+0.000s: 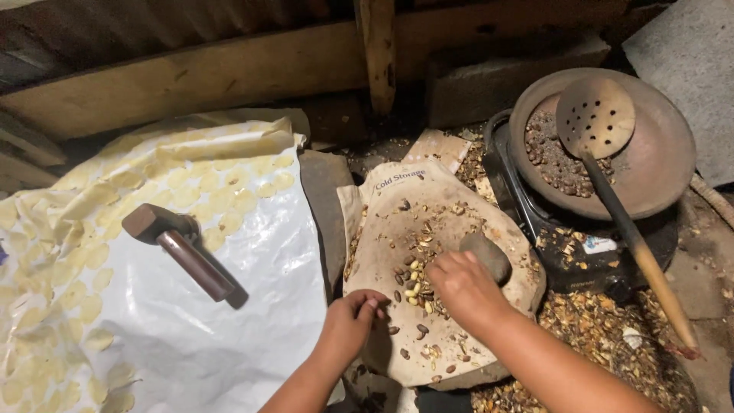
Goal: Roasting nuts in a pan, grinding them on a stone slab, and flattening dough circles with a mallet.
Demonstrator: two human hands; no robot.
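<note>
Our right hand [461, 287] has its grip closed around a rounded grey stone [489, 255], fingers curled over the near left side of it, and the stone rests on the flat slab [451, 375] covered with a beige sack cloth [397, 191]. Our left hand [354, 315] sits just to the left and nearer, its fingertips pinched together over a small dark nut; we cannot tell how firmly that grip holds it. Between the two hands lies a little heap of pale shelled kernels [414, 281], with brown nuts and broken shells [428, 229] scattered over the cloth around them.

Further right, a dark stove [566, 252] carries a wide, shallow clay pan [657, 160] with roasted nuts [550, 157] in its hollow. A round perforated ladle [595, 116] lies across the pan, its long wooden handle running toward the near right. Below the stove the floor [612, 329] is littered with shell fragments.

To the left of the slab a white plastic sheet [222, 336] is spread out, covered along its far and left parts with thin, flat, pale yellow discs [191, 191]. A hammer [180, 239] with a brown head and dark handle lies on the sheet, well apart from both hands. Rough wooden planks [229, 73] run along the far side.
</note>
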